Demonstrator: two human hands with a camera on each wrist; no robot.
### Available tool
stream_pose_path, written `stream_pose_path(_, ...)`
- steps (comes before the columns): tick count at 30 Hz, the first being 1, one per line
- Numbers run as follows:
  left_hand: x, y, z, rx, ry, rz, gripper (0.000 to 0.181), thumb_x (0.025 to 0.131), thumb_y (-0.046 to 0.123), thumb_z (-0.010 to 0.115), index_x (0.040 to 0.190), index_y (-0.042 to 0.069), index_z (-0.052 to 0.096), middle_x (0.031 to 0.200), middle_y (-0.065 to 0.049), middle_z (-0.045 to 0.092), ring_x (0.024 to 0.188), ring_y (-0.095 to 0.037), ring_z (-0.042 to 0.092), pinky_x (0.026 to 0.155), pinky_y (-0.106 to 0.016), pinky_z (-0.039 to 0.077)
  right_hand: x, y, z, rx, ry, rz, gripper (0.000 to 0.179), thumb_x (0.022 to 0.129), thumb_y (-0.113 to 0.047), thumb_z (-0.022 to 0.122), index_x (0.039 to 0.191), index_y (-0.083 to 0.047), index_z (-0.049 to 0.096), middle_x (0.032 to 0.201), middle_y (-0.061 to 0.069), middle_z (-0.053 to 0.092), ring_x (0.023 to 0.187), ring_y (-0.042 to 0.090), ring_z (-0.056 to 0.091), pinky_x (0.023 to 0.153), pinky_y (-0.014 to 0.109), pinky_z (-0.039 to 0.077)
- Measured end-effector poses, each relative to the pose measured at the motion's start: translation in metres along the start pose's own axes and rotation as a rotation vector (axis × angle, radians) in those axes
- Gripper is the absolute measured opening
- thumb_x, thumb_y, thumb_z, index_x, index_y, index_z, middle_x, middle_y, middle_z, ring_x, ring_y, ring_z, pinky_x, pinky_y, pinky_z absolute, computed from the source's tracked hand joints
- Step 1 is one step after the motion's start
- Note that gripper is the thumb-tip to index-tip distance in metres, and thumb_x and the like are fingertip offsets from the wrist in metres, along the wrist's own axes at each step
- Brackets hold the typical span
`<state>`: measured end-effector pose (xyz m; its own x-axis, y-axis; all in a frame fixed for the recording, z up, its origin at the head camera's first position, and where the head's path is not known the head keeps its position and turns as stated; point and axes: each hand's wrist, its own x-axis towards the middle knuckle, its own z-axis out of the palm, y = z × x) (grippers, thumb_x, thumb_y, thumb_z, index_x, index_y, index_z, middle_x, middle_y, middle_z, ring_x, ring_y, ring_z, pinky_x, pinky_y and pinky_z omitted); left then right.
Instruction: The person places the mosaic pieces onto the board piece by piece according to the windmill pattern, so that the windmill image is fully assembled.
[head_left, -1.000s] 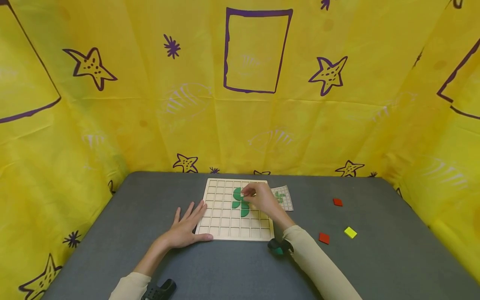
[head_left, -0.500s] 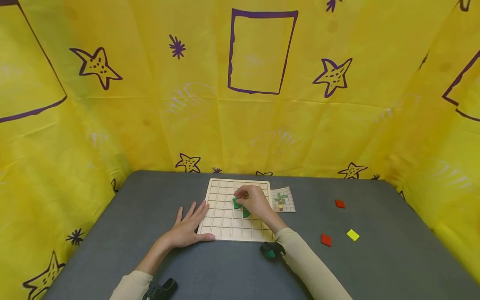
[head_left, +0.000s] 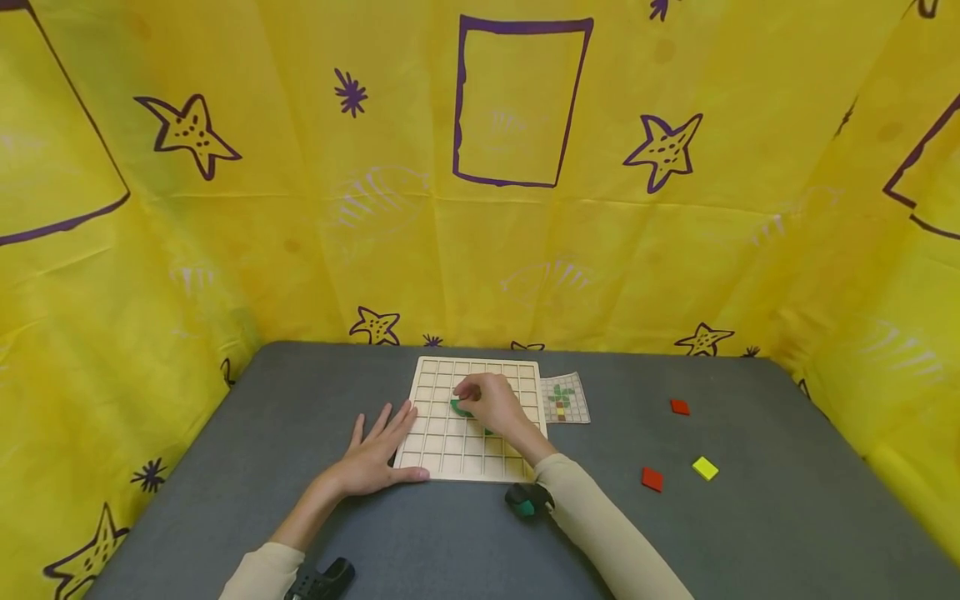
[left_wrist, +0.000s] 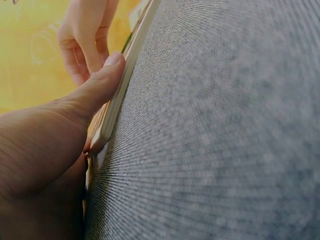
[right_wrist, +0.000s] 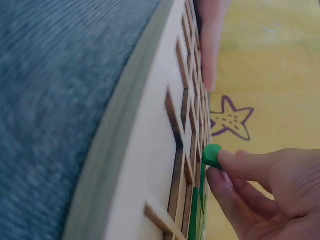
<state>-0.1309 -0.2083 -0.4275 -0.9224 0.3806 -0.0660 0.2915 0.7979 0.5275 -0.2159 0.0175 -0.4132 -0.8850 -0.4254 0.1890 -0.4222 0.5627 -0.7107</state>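
Note:
A pale wooden board [head_left: 442, 462] with a raised square grid lies on the table. My right hand [head_left: 491, 406] is over its middle and pinches a small green piece [right_wrist: 212, 155] between thumb and fingers, right at the grid. Other green pieces [right_wrist: 195, 215] sit in the board, mostly hidden under this hand in the head view. My left hand [head_left: 369, 463] rests along the board's left side with fingers spread. Its thumb [left_wrist: 102, 82] lies over the front edge of the board.
Against the board's right side is a pattern card [head_left: 576, 407] with green, brown and yellow shapes on a grid. Farther right lie two red tiles [head_left: 652, 479] and a yellow tile [head_left: 705, 468]. A yellow printed cloth [head_left: 510, 250] encloses the grey table [head_left: 450, 542].
My right hand has moved left over the board, covering green pieces that showed earlier and uncovering more of the pattern card. The left hand stays at the board's left side.

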Motion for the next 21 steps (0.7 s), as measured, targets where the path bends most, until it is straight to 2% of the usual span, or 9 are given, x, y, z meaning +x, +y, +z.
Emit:
stream_pose_path(11, 0.0006, 0.0003, 0.0003, 0.009, 0.004, 0.002, 0.103, 0.085, 0.057, 0.068, 0.157, 0.004, 0.017, 0.163, -0.016, 0.010, 0.148, -0.044, 0.000, 0.109, -0.067, -0.012, -0.0002, -0.0022, 0.0019, -0.046, 0.015, 0.014, 0.008, 0.088, -0.005, 0.073, 0.095, -0.006, 0.075, 0.084, 0.001, 0.070, 0.077, 0.012, 0.063, 0.069, 0.027, 0.052)
stream_pose_path(21, 0.0010, 0.0017, 0.0006, 0.013, 0.008, 0.001, 0.102, 0.085, 0.056, 0.069, 0.156, 0.004, 0.018, 0.163, -0.017, 0.011, 0.147, -0.045, 0.000, 0.108, -0.067, -0.012, 0.0009, -0.0005, 0.0020, -0.086, 0.018, -0.010, 0.012, 0.084, 0.003, 0.073, 0.095, -0.003, 0.074, 0.079, 0.001, 0.069, 0.071, 0.010, 0.062, 0.065, 0.024, 0.051)
